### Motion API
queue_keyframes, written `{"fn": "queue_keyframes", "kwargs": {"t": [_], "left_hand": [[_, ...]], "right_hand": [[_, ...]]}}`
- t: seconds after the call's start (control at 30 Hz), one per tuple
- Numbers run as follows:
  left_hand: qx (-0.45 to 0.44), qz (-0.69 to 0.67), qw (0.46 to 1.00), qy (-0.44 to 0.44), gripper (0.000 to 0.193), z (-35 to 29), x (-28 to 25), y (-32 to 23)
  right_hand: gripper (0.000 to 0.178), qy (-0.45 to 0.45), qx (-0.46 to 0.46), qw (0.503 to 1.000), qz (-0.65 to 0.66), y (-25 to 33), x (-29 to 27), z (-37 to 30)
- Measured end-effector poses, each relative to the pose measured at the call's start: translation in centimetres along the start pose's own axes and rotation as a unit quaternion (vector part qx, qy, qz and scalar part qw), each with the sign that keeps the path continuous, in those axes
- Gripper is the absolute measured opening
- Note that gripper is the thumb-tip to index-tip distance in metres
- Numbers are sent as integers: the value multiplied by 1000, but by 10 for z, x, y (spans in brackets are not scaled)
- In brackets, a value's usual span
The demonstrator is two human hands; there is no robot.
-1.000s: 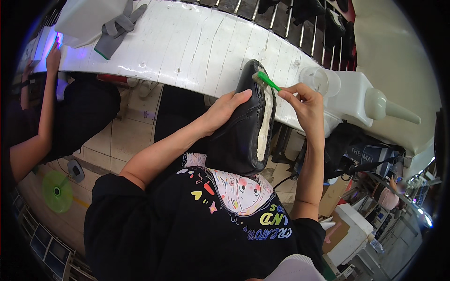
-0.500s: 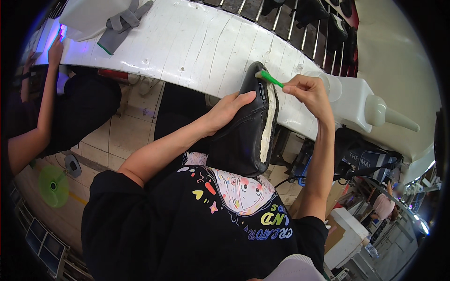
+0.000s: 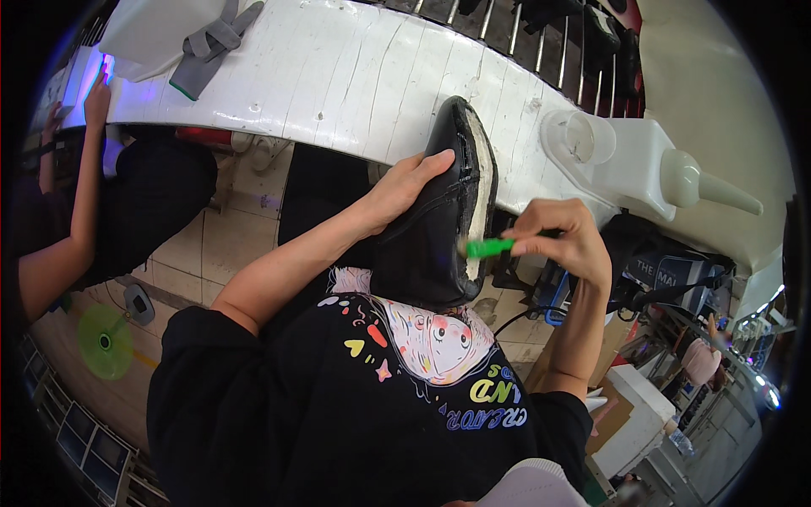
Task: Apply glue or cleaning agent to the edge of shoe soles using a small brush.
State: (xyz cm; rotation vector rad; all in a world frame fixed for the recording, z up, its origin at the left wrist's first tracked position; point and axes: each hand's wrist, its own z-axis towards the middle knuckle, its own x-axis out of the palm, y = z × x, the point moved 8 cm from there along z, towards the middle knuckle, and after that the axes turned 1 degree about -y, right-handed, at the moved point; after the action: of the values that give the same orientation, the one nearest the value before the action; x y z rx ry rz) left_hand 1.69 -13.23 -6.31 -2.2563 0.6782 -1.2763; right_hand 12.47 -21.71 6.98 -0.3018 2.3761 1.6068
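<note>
Left hand (image 3: 409, 188): gripping the black boot (image 3: 422, 253); thumb laid over the upper, fingers mostly hidden; forearm angled in from lower left
Right hand (image 3: 562, 239): wrist bent leftward above a near-upright forearm; thumb and fingers pinching the green brush (image 3: 492, 247)
Black boot: between the hands; pale underside strip toward the right hand
Green brush: pointing left from the right hand; bristles (small, blurred) at the boot's edge
White bottle (image 3: 632, 165): beyond the right hand, apart

A head-worn fisheye looks down at the nearby shoe (image 3: 446, 209).
</note>
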Motion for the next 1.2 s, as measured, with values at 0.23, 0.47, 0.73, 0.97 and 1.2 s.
{"fn": "queue_keyframes", "kwargs": {"t": [0.23, 0.47, 0.73, 0.97, 1.2], "left_hand": [[1, 26, 1000, -2, 58, -1, 5, -8], [94, 89, 991, -17, 59, -9, 11, -45], [107, 93, 990, -2, 56, -3, 17, -67], [110, 82, 991, 4, 57, 4, 15, -82], [-8, 122, 991, 46, 63, 8, 21, -63]], "right_hand": [[10, -184, 68, 980, -40, -26, -29, 2], [11, 7, -42, 999, 12, 19, 3, -16], [8, -231, 36, 971, -59, 14, -39, -8], [10, -94, -81, 992, -29, 48, -18, -13], [12, -34, -81, 995, -41, 55, -21, -4]]}}
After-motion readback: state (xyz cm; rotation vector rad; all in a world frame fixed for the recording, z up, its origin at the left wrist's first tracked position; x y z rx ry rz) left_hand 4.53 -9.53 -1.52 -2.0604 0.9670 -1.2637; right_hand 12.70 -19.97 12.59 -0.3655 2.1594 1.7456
